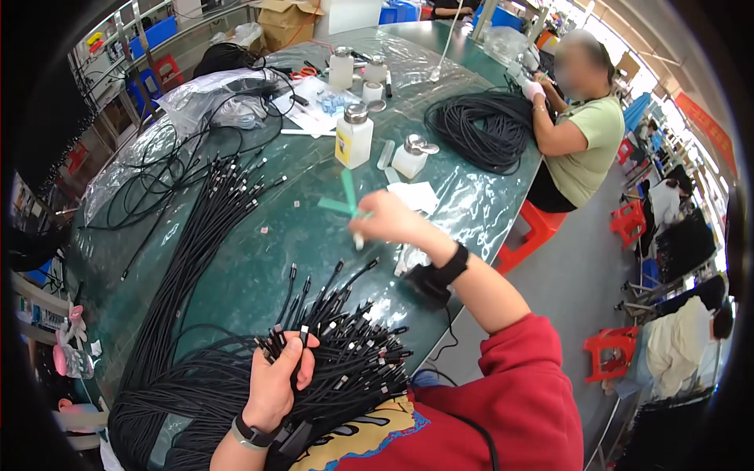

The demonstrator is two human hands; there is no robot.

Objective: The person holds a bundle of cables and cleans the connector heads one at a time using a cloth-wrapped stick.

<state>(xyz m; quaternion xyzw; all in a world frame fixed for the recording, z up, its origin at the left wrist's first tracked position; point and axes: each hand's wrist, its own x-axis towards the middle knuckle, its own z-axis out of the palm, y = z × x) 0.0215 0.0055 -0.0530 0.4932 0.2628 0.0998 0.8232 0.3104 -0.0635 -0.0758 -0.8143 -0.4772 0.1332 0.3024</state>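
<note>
My left hand (276, 385) is closed round several black cables (271, 342), their connector ends poking out above the fingers. One connector stands upright by the thumb. Against this hand lies a thick pile of black cables with metal plugs (353, 334), spreading to the right. My right hand (393, 218) is over the table, fingers curled and smeared by motion. From its fingers a green tool with two thin arms (343, 202) sticks out to the left; its kind is unclear. A small white tip shows below the fingers. Another long cable bundle (192, 243) lies at the left.
A white bottle with a yellow label (354, 141) and a smaller metal-topped bottle (411, 157) stand beyond my right hand. Coiled black cable (483, 129) lies at the far right, near a seated co-worker (585, 133). Red-handled scissors (304, 73) lie at the back.
</note>
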